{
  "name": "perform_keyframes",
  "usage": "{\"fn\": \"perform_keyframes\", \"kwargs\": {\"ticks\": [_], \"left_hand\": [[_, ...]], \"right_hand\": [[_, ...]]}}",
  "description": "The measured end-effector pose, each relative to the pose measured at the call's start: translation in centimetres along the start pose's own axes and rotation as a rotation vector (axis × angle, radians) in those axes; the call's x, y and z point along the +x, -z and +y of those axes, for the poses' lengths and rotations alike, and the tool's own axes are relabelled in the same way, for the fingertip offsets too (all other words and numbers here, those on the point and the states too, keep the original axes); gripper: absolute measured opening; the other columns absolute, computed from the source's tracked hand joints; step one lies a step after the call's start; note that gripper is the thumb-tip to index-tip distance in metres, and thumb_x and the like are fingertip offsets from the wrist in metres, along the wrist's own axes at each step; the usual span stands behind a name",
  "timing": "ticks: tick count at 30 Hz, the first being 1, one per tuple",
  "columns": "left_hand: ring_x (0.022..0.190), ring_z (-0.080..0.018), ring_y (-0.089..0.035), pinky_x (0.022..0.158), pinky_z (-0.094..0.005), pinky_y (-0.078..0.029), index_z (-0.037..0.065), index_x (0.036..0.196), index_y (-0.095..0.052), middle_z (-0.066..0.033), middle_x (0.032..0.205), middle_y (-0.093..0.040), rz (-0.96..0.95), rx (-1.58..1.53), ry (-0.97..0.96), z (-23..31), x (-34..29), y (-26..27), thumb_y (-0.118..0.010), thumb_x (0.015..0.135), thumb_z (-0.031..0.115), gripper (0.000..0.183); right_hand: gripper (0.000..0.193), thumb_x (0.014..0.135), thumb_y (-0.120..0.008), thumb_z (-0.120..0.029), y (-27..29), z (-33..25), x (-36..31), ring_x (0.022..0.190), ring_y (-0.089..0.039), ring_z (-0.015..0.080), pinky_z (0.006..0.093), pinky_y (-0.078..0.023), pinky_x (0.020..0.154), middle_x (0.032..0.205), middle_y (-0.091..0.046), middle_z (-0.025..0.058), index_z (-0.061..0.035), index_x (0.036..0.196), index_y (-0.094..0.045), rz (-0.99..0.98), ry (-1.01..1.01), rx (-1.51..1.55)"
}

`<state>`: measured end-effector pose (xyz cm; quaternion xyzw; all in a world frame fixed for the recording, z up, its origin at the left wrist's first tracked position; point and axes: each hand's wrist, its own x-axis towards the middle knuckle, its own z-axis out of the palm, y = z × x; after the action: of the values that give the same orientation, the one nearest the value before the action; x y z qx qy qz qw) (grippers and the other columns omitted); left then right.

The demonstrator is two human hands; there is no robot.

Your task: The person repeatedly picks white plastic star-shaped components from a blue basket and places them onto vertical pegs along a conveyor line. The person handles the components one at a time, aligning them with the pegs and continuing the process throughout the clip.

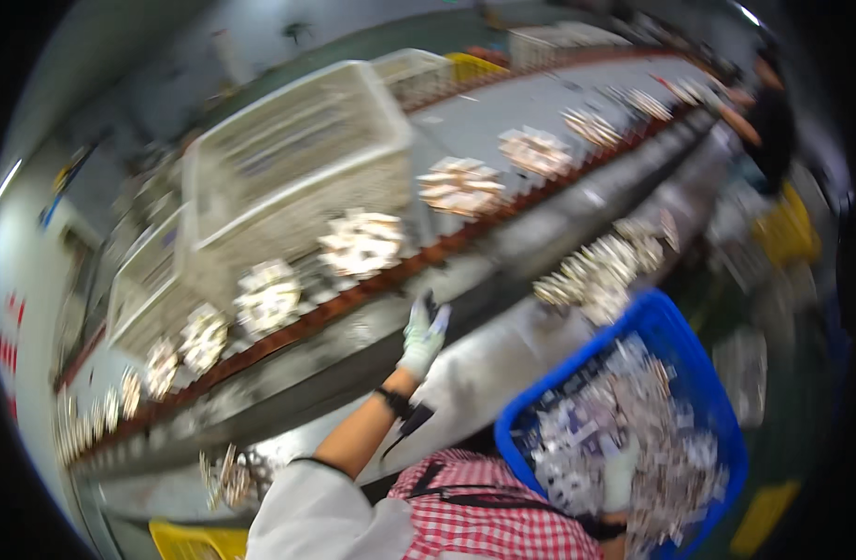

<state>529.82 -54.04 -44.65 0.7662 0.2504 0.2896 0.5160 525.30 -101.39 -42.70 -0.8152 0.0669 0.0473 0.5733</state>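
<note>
My left hand [423, 338], in a pale glove with dark fingertips, is held out in front of the conveyor's near edge, fingers apart and nothing in them. Low on the right, my right hand [620, 474], gloved too, reaches into a blue basket [514, 431] full of small whitish flat pieces [661, 411]. It rests among those pieces, and its fingers are blurred, so their hold is unclear. Round clusters of pale strips [362, 243] sit in a row along the conveyor belt [474, 121]. More pale strips [603, 271] are heaped on the metal ledge [502, 359] beyond the basket.
Big whitish crates [297, 201] stand on the conveyor's far side. A brown-red rail [325, 308] runs along its near edge. A smaller bunch of strips [230, 478] lies on the ledge at left, above a yellow container [199, 539]. Another person [768, 121] works at far right.
</note>
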Motion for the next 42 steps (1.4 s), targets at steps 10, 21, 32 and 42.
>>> {"fn": "perform_keyframes", "kwargs": {"ticks": [10, 21, 32, 42], "left_hand": [[0.116, -0.0268, -0.059, 0.1, -0.038, -0.047, 0.006, 0.13, -0.054, -0.011, 0.124, -0.061, -1.164, -0.211, -0.379, 3.8, -17.5, -1.6, -0.064, 0.092, 0.016, 0.041], [0.086, -0.0237, -0.069, 0.068, -0.0312, -0.056, 0.004, 0.112, -0.056, -0.0111, 0.098, -0.065, -1.09, -0.483, 0.613, 3.8, -13.1, 0.5, -0.062, 0.091, 0.054, 0.054], [0.085, -0.0251, -0.069, 0.072, -0.0347, -0.056, 0.007, 0.104, -0.055, -0.0127, 0.097, -0.066, -1.012, -0.568, 0.742, 5.6, -10.5, -2.4, -0.059, 0.094, 0.05, 0.044], [0.064, -0.0195, -0.066, 0.053, -0.0265, -0.05, 0.006, 0.116, -0.052, -0.0145, 0.097, -0.066, -1.122, -0.511, 0.725, 7.1, -8.7, -4.8, -0.059, 0.088, 0.062, 0.063]], "right_hand": [[0.051, 0.096, -0.042, -0.052, -9.6, -9.0, -5.6, 0.105, -0.058, 0.0324, 0.0487, -0.044, 0.091, 0.111, -0.061, 0.0124, -0.0079, 0.113, -0.061, -0.143, 1.107, -0.492], [0.037, 0.085, -0.064, -0.031, 3.2, 1.9, -1.5, 0.097, -0.063, 0.039, 0.0465, -0.048, 0.089, 0.1, -0.067, 0.0209, -0.0009, 0.105, -0.066, 0.004, 0.148, -0.694], [0.041, 0.092, -0.053, -0.029, 6.4, 16.2, -3.0, 0.111, -0.064, 0.0311, 0.0475, -0.051, 0.091, 0.125, -0.063, 0.017, -0.0059, 0.124, -0.063, -0.382, -0.631, -1.21], [0.028, 0.087, -0.054, -0.015, 10.1, 22.1, 1.6, 0.09, -0.068, 0.0342, 0.0408, -0.055, 0.079, 0.094, -0.069, 0.0216, 0.0006, 0.107, -0.064, -0.616, -0.121, -1.345]]}}
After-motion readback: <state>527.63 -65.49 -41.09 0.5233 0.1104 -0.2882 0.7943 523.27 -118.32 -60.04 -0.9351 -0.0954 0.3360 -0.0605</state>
